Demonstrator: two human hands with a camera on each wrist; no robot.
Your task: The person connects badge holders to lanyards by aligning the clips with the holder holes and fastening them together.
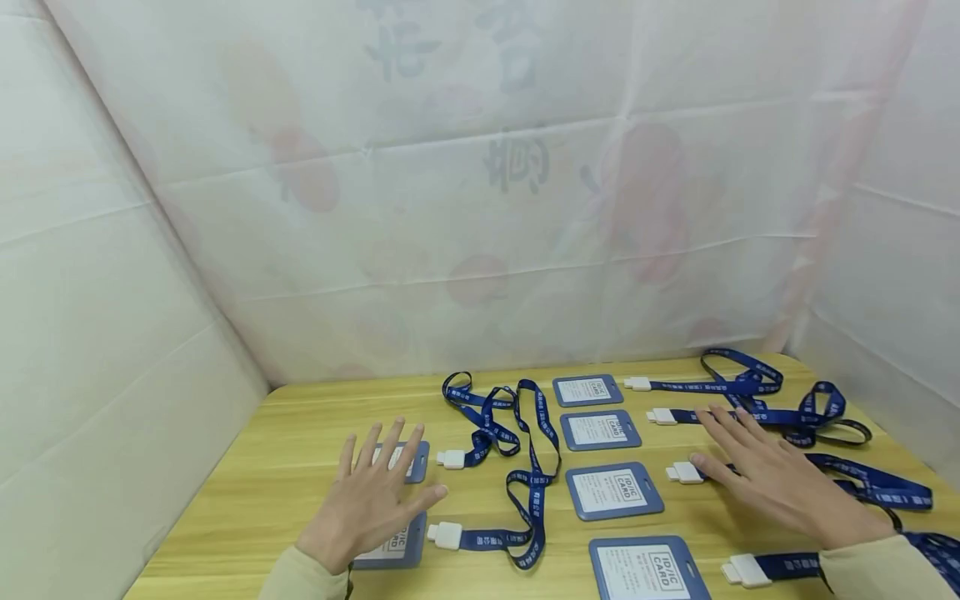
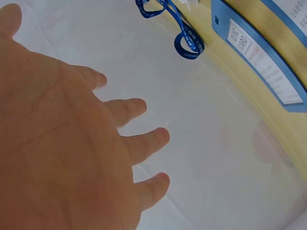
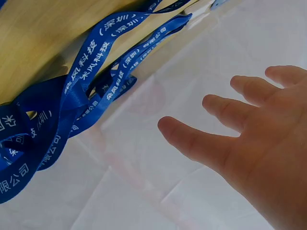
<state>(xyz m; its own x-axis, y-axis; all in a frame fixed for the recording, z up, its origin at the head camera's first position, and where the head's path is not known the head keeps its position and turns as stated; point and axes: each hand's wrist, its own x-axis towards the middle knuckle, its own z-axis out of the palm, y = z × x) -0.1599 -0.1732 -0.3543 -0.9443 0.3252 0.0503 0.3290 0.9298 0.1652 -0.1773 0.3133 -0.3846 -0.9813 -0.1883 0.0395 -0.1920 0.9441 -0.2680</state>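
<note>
My left hand hovers palm down with spread fingers above two blue card holders, partly covering the front holder and the rear one. Nothing is in its grasp; the left wrist view also shows the bare palm. Over the lanyards on the right, my right hand is held out flat, its fingers straight. Nearest to it lies a dark blue lanyard with a white clip. In the right wrist view, lanyard straps lie apart from the empty hand.
Several blue card holders stand in a column mid-table, among them one holder marked ID/IC CARD. Two lanyards lie left of that column, more to its right. White cloth walls enclose the wooden table at the back and sides.
</note>
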